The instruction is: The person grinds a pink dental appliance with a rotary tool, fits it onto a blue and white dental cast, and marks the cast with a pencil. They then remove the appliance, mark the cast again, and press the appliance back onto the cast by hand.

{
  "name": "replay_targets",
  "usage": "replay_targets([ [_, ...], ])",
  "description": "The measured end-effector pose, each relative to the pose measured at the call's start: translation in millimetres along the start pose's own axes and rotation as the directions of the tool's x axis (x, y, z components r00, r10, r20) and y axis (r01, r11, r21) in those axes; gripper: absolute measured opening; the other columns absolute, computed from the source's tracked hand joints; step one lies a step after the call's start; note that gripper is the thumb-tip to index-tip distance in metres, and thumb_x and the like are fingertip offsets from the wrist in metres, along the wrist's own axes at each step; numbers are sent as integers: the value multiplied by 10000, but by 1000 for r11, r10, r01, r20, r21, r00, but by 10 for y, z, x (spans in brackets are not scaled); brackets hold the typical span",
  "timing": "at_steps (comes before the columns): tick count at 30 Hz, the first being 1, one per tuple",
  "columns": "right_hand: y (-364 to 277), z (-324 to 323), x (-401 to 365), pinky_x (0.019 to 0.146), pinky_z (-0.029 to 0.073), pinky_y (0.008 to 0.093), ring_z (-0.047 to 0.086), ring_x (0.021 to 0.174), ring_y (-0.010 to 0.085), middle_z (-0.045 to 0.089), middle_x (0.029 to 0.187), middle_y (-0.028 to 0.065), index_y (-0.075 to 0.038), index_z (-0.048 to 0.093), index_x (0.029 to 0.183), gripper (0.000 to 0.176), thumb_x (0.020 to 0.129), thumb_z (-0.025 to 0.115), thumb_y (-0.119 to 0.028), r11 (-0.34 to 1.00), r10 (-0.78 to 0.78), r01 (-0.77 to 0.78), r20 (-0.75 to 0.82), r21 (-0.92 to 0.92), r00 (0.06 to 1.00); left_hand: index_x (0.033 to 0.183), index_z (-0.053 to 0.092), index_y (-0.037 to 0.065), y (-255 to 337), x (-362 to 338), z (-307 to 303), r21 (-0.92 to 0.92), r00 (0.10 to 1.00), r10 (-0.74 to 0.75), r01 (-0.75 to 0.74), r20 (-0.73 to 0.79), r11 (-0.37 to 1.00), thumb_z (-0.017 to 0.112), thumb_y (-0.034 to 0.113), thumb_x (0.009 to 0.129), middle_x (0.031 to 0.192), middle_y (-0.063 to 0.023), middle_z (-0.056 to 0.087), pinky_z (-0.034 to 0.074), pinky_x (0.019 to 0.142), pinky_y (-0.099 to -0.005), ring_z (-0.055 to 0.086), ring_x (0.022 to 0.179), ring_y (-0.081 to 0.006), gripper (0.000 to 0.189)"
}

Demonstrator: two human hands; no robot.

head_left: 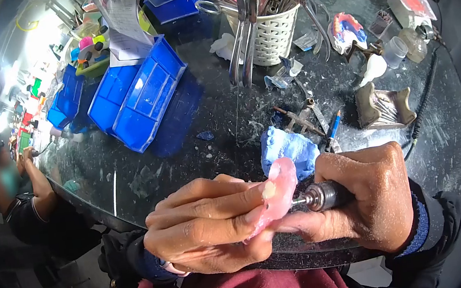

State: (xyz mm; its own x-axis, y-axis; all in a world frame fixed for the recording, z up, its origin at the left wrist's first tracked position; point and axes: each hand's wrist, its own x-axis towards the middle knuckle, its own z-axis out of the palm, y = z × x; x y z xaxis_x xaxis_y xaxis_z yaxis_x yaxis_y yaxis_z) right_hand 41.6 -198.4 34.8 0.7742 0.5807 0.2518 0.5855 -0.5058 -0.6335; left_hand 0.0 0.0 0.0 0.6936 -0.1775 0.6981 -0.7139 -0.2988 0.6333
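My left hand (203,222) is closed around a pink acrylic denture base (283,189), which has a pale patch near its edge. In my right hand (372,198) is a rotary handpiece (324,196), its thin tip at or very near the right side of the pink piece; contact cannot be made out. The right thumb reaches under the piece towards my left fingers. Fine dust covers both hands. Just behind them lies a light blue plaster model (289,147), partly hidden by the denture base and my right hand.
Blue bins (149,111) stand at the left, one with papers. A white basket (272,35) of hand tools is at the back. At right are a holder (385,105), a dental model (348,31) and a cord (428,91). Another person (23,192) sits far left.
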Motion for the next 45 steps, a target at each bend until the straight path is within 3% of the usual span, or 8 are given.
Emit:
replay_targets([
  [32, -2, -31, 0, 366, 334, 283, 467, 353, 206, 426, 421, 63, -41, 482, 530, 497, 600, 796, -419, 999, -38, 37, -44, -20, 998, 847, 641, 13, -4, -23, -11, -14, 1000, -12, 12, 8, 1000, 757, 10, 590, 920, -171, 661, 548, 677, -318, 653, 776, -256, 282],
  [45, -23, -17, -6, 374, 350, 285, 486, 365, 209, 435, 427, 67, -43, 473, 528, 489, 600, 796, -403, 992, -22, 14, -58, -125, 998, 835, 643, 7, -29, -8, 16, 41, 999, 40, -40, -4, 998, 745, -20, 573, 896, -156, 666, 550, 673, -303, 654, 788, -261, 282],
])
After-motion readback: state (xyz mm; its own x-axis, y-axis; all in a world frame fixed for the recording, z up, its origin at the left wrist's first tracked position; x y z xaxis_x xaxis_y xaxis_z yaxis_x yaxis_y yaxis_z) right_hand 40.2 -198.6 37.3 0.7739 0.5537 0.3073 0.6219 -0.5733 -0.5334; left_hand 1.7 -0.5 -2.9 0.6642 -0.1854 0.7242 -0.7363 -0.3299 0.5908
